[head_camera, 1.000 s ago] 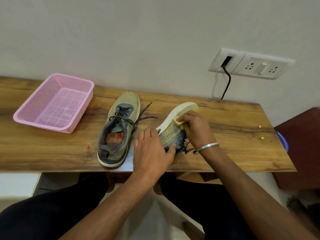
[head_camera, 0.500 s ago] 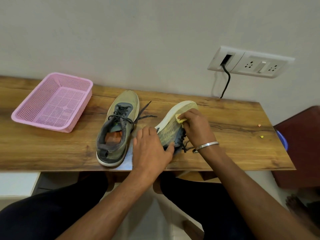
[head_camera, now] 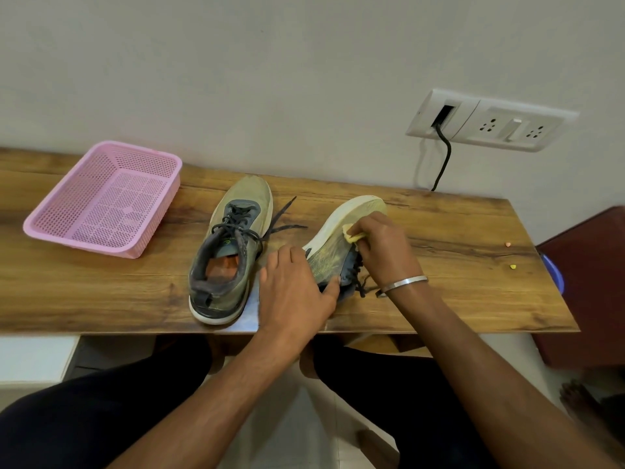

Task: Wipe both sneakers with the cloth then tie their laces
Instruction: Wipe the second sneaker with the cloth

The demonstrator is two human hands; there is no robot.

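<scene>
Two olive-green sneakers with dark laces are on the wooden table [head_camera: 101,299]. The left sneaker [head_camera: 233,252] stands upright, its laces loose and trailing to the right. The right sneaker [head_camera: 341,238] is tipped on its side, its pale sole facing left. My left hand [head_camera: 294,292] grips that sneaker at its heel end. My right hand [head_camera: 382,248] presses a small yellow cloth [head_camera: 353,235] against the sneaker's upper near the toe. Most of the cloth is hidden under my fingers.
A pink plastic basket [head_camera: 101,201] sits at the table's back left. A wall socket plate [head_camera: 490,120] with a black cable [head_camera: 443,157] is above the back right. Two small crumbs [head_camera: 512,266] lie near the right edge. A dark red chair [head_camera: 585,282] stands right of the table.
My right hand with the cloth has shifted slightly along the tipped sneaker's upper. My left hand keeps its hold at the heel. The other sneaker has not moved.
</scene>
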